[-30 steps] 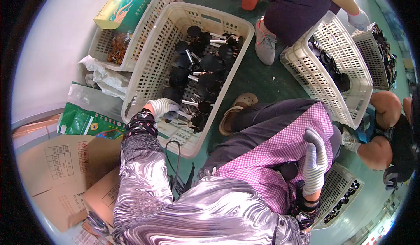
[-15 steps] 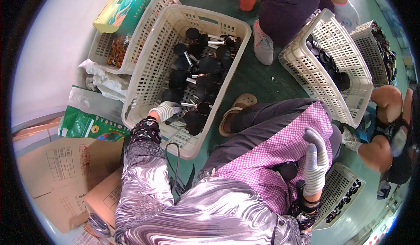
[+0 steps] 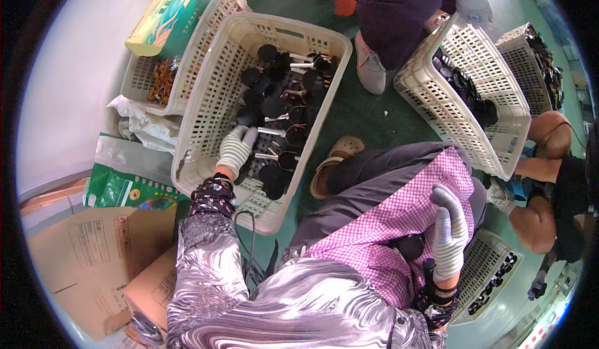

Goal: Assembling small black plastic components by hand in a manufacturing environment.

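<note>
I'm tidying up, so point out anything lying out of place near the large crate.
A tiny whitish scrap lies alone on the green floor between the large crate and the crate to its right; it looks like litter, though too small to identify.

Wears white-and-grey stripes on the left hand [image 3: 235,151] and right hand [image 3: 448,249], pink flecks on the black left cuff [image 3: 213,194], marbled swirls of black, grey and white on the left sleeve [image 3: 209,255], pink-and-white checks on the apron [image 3: 430,190], dark grey on the trousers [image 3: 355,187]. Shows cream on the big crate [image 3: 215,93], black on the discs [image 3: 253,113], silver on the rods [image 3: 271,131]. Mixes yellow, green and orange on the box [image 3: 171,15]; turns plain brown on the cardboard [image 3: 56,249], deep green on the floor [image 3: 349,112].
</note>
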`<action>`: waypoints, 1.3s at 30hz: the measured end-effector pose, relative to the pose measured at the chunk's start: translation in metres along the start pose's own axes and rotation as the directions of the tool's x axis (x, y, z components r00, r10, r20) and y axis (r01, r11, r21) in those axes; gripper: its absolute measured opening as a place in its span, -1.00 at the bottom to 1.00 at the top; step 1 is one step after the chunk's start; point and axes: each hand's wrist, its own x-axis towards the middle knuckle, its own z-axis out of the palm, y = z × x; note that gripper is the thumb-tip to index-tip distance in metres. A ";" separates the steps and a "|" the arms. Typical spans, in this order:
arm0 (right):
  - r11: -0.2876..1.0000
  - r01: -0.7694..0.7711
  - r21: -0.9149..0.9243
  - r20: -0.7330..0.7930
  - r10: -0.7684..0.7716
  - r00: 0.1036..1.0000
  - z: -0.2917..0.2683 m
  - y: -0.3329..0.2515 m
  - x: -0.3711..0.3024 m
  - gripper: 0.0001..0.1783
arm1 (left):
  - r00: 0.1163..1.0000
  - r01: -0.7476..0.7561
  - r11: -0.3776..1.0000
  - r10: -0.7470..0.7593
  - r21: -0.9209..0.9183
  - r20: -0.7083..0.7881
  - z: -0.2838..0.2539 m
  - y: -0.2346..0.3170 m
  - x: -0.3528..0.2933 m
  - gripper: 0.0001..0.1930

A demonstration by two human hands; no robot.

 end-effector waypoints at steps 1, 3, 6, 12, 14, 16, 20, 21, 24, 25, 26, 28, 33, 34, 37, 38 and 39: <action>1.000 -0.018 -0.017 0.010 0.019 1.000 -0.001 0.002 0.000 -0.72 | 0.966 0.258 0.926 -0.257 -0.276 0.039 0.001 0.011 0.008 -0.63; 0.999 -0.051 -0.008 0.016 0.051 0.999 -0.002 0.002 0.000 -0.73 | 0.973 0.166 0.947 -0.203 -0.275 -0.112 0.015 0.008 0.024 -0.68; 0.999 -0.036 0.006 0.007 0.035 0.999 -0.004 -0.002 0.001 -0.73 | 0.974 0.054 0.971 -0.103 -0.234 -0.203 0.024 0.021 0.041 -0.66; 0.998 -0.057 -0.025 0.008 0.057 0.998 -0.005 -0.001 -0.001 -0.72 | 0.967 0.233 0.967 -0.242 -0.106 -0.083 0.020 0.053 0.073 -0.39; 0.997 -0.060 -0.042 0.013 0.061 0.998 -0.006 -0.001 -0.001 -0.72 | 0.966 0.255 0.967 -0.256 -0.019 -0.044 0.024 0.045 0.086 -0.35; 0.996 -0.085 -0.005 -0.002 0.085 0.996 -0.006 -0.001 0.000 -0.72 | 0.945 0.327 0.945 -0.327 -0.012 0.009 0.026 0.053 0.093 -0.33; 0.995 -0.100 -0.002 -0.011 0.100 0.995 -0.006 0.002 0.002 -0.73 | 0.905 0.421 0.906 -0.422 0.038 0.054 0.037 0.047 0.108 -0.35; 0.996 -0.088 -0.021 -0.007 0.088 0.996 -0.005 0.001 0.003 -0.73 | 0.924 0.380 0.924 -0.378 -0.031 0.059 0.040 0.044 0.110 -0.35; 0.997 -0.073 -0.038 -0.003 0.073 0.997 -0.004 0.003 0.003 -0.73 | 0.933 0.360 0.915 -0.350 -0.185 0.085 0.044 0.037 0.116 -0.34; 0.997 -0.066 -0.035 -0.003 0.066 0.998 -0.004 0.003 0.003 -0.73 | 0.926 0.379 0.885 -0.363 -0.269 0.109 0.045 0.036 0.117 -0.33; 0.997 -0.068 -0.035 -0.003 0.068 0.998 -0.004 0.003 0.003 -0.73 | 0.925 0.380 0.885 -0.363 -0.268 0.110 0.045 0.034 0.117 -0.33; 0.996 -0.080 -0.035 -0.008 0.080 0.997 -0.005 0.003 0.004 -0.73 | 0.904 0.417 0.773 -0.404 -0.478 0.136 0.045 0.035 0.117 -0.32; 0.997 -0.077 -0.025 -0.007 0.077 0.997 -0.005 -0.001 0.005 -0.73 | 0.824 0.529 0.667 -0.551 -0.525 0.131 0.049 0.038 0.113 -0.23; 0.997 -0.075 -0.019 0.003 0.075 0.997 -0.005 -0.005 0.005 -0.73 | 0.772 0.613 0.626 -0.604 -0.483 0.197 0.049 0.031 0.115 -0.20; 0.997 -0.083 0.007 -0.011 0.083 0.996 -0.007 -0.008 0.005 -0.73 | 0.790 0.594 0.627 -0.572 -0.504 0.220 0.048 0.040 0.112 -0.21; 0.997 -0.081 0.014 -0.018 0.082 0.996 -0.008 -0.008 0.005 -0.73 | 0.794 0.595 0.637 -0.561 -0.490 0.234 0.047 0.047 0.110 -0.23; 0.996 -0.083 0.012 -0.024 0.084 0.996 -0.009 -0.009 0.005 -0.73 | 0.795 0.594 0.639 -0.557 -0.488 0.238 0.049 0.045 0.110 -0.23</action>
